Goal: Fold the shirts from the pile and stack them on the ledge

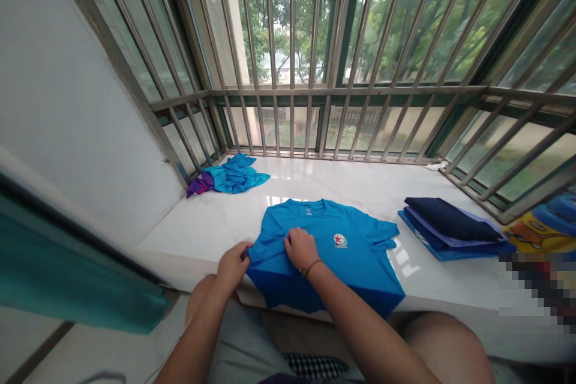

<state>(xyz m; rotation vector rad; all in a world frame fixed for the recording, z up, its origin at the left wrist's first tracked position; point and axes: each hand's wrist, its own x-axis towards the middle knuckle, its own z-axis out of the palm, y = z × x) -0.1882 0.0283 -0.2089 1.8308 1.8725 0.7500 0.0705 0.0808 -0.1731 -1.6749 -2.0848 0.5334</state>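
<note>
A blue T-shirt (355, 264) lies spread on the white sill, neckline toward the window, its hem hanging over the front edge. A small round badge with a red star shows on its chest. With fingers pinched together, my left hand (233, 265) grips the shirt's left-side sleeve near the sill's edge. My right hand (302, 250), a thin band at the wrist, is closed on the fabric just inside that sleeve, where a crease runs; its fingertips are partly hidden.
Crumpled blue and purple clothes (234, 175) lie at the back left. A folded stack of dark and blue clothes (450, 228) sits to the right, beside a yellow and blue item (544, 225). Metal bars (292, 93) line the window; a teal curtain (81, 270) hangs left.
</note>
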